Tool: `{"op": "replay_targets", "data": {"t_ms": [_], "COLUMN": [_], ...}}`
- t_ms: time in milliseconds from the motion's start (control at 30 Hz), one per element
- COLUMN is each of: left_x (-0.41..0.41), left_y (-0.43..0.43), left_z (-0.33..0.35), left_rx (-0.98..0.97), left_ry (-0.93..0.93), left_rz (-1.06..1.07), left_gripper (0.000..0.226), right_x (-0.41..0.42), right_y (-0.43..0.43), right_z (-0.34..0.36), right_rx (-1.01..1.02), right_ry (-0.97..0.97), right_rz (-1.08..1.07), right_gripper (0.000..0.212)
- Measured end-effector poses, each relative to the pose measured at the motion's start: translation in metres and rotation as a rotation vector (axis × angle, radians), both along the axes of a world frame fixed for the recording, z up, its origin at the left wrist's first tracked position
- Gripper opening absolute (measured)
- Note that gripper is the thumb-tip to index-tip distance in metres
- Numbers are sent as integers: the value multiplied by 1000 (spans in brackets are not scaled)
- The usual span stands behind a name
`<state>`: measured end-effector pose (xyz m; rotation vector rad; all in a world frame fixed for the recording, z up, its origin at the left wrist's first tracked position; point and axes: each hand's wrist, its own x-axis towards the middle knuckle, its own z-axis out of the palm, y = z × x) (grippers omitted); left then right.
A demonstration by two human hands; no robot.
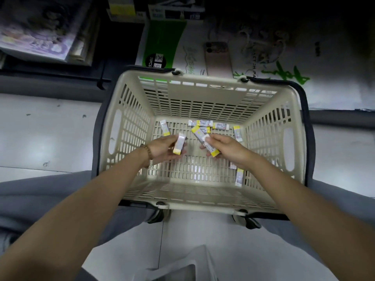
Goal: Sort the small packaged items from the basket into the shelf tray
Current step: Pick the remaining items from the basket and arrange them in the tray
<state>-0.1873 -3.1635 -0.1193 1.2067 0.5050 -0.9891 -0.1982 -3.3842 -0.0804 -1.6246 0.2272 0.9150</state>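
A packet (179, 146) is pinched in the left hand (161, 148) and a second packet (211, 148) in the right hand (225, 147) (both yellow-ended), above the floor of the basket (129, 110). Loose packets (204, 123) are seen lying toward 12 and 4 o'clock inside it.

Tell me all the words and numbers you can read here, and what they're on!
"20PCS": black round sticker on the green pack behind the basket.
"PA": white bag; the letters before it are blurred.
Small packaged items in the basket, and those the left hand and right hand hold: print too small to read.
Purple cover, top left: blurred.
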Motion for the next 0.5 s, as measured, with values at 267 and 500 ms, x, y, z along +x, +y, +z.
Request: {"op": "replay_targets", "data": {"t_ms": [267,500], "left_x": [15,18], "left_y": [-8,4], "left_z": [62,74], "left_rx": [21,-216], "left_ry": [-107,-139], "left_rz": [-464,-248], "left_gripper": [45,28], "right_x": [13,12], "right_y": [7,-7], "right_z": [55,56], "right_rx": [-86,13], "right_ry": [-193,-115], "right_rz": [254,-148], "right_gripper": [19,21]}}
